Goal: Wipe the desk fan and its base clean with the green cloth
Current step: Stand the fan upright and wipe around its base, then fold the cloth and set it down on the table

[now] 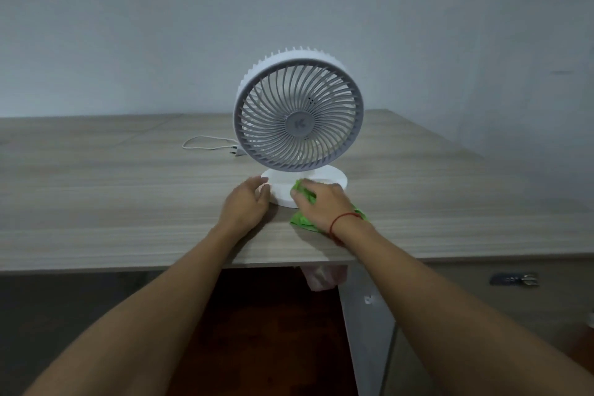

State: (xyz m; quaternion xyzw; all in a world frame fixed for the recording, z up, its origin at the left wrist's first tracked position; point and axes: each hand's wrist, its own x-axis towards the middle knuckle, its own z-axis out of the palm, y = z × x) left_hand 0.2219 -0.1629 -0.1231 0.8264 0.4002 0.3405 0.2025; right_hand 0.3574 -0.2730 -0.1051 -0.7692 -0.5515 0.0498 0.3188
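A white desk fan (299,112) with a round spiral grille stands upright on its round white base (334,178) near the front of the wooden desk (112,202). My right hand (321,202), with a red string on its wrist, presses the green cloth (303,194) against the front right of the base; part of the cloth trails onto the desk under my wrist. My left hand (247,202) rests against the base's left front edge, fingers curled on its rim.
The fan's white cord and plug (212,146) lie on the desk behind and left of the fan. A plain wall rises behind the desk. Under the front edge hangs a pale plastic bag (321,276); a drawer lock (514,279) sits at lower right.
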